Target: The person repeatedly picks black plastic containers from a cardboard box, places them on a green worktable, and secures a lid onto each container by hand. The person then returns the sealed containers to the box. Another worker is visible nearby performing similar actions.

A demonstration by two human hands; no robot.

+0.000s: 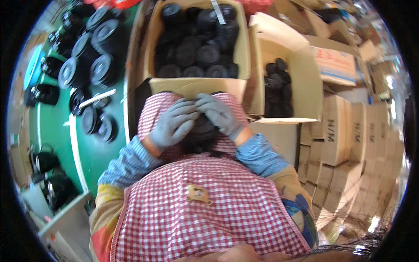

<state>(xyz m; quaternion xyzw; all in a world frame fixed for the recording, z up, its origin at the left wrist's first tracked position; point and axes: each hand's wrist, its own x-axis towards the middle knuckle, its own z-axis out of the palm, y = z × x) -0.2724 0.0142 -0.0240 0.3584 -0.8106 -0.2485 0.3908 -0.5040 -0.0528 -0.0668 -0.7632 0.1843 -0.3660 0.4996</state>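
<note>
Both of my hands wear grey gloves and meet over my lap, above a red checked apron. A dark round part (201, 131) lies between them; it looks like black plastic, though blur hides its exact kind. My left hand (175, 121) curls over its upper left edge. From the other side my right hand (218, 114) bends its fingers onto the same part, and the fingertips of both hands come together at its top. Just beyond my hands stands an open cardboard box (200, 85) filled with black round parts (207, 54).
At the right, a second open carton (305, 83) holds smaller black pieces (278, 87). A green table (98, 168) on the left carries several black pots with clear tops (104, 70) and a white strip (98, 98). Stacked brown cartons (338, 131) stand further right.
</note>
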